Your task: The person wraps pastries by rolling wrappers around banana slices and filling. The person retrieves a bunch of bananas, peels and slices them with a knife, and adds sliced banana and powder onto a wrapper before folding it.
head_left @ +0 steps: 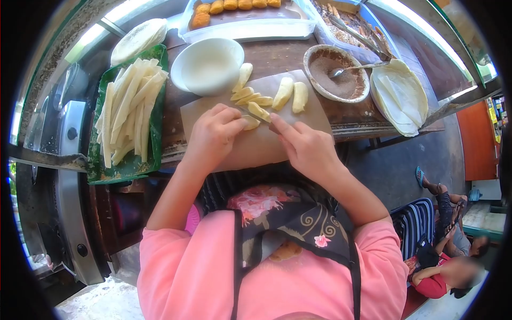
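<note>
My left hand has its fingers closed on a banana piece over a brown paper sheet. My right hand grips what looks like a small knife, its index finger stretched along it; the handle is hidden in the hand. The thin blade lies between the held piece and a cut banana slice. Several more slices lie just beyond. Two peeled bananas rest farther up the paper, ahead of my right hand.
A white bowl and a bowl of brown powder with a spoon flank the paper. Pale rolled sticks fill a green tray at left. Round wrappers lie right. Plastic containers stand behind. People sit at far right.
</note>
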A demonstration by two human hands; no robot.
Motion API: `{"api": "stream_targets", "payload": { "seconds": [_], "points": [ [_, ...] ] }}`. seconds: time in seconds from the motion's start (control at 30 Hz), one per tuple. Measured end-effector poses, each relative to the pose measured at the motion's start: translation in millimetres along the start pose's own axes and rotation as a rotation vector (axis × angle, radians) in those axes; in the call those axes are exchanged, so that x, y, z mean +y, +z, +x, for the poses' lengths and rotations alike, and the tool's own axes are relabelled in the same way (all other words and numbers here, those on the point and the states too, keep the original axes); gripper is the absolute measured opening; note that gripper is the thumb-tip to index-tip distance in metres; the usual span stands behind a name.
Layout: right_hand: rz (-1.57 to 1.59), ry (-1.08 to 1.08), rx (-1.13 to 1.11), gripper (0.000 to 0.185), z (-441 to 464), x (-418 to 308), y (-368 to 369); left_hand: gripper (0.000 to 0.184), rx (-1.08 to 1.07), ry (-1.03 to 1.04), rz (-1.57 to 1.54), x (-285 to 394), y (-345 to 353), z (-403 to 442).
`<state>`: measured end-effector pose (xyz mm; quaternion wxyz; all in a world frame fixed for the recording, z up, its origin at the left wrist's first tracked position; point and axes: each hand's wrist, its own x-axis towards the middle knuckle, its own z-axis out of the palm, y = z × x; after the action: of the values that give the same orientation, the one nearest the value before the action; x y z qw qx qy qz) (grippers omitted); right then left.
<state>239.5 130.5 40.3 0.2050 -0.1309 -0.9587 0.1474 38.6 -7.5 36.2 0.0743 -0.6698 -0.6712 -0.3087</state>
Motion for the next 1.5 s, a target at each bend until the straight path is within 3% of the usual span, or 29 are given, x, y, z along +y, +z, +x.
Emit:
{"api": "stream_targets", "payload": {
  "seconds": [0.17,0.47,0.67,0.87,0.97,1.17,1.5],
  "points": [
    [-0.103,-0.02,-0.087,0.045,-10,5,7,0.021,0.006,-0.01,-0.017,-1,4,2],
    [-0.025,-0.067,0.008,0.045,4,8,11,0.022,0.032,0.078,0.007,-7,10,4],
    [0.014,0.027,-0.149,0.049,-13,20,-14,0.022,0.047,0.039,0.032,-11,7,1],
    [-0.001,-0.044,-0.016,0.043,5,8,10,0.019,0.051,0.051,0.015,-6,16,5],
    [-0.009,-0.019,-0.097,0.042,-5,11,4,0.018,0.042,0.011,0.023,-5,13,2],
    [0.078,0.035,-0.022,0.042,-8,14,-7,0.015,0.047,0.006,0.001,-8,17,3],
    [0.086,0.028,-0.1,0.044,-12,20,-11,0.014,0.091,-0.015,-0.016,-8,18,0]
  ]
}}
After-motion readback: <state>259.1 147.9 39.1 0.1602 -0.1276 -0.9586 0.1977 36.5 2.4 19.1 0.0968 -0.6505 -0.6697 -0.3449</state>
